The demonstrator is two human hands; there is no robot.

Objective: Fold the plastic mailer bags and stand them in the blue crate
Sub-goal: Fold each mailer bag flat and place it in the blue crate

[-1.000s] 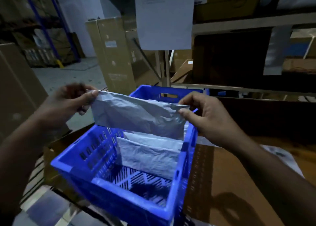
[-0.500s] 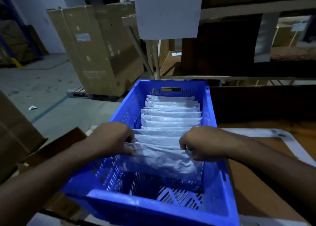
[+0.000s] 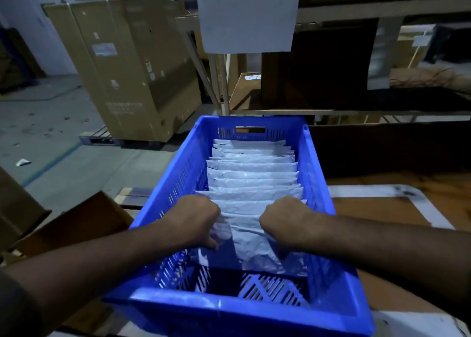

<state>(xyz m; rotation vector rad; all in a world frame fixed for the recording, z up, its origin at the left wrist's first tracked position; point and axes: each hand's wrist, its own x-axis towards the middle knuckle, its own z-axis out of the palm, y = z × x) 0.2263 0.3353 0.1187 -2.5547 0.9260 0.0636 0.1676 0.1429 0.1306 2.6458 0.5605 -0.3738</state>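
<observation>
Fingers [image 3: 212, 243] of both hands curl round the upright mailer bag [image 3: 251, 250] (long axis crosswise) in the blue crate [image 3: 237, 308].

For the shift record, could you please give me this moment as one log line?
step: seating folded mailer | left hand: holds it | right hand: holds it | place: blue crate, front of row

Glossy blue plastic crate [image 3: 339, 308], crinkled shiny plastic mailers [image 3: 252, 176], matt cardboard box [image 3: 132, 64].

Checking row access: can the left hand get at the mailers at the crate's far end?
Probably yes. The blue crate is open-topped and nothing covers the far mailers, but the left hand currently grips the nearest mailer.
</observation>
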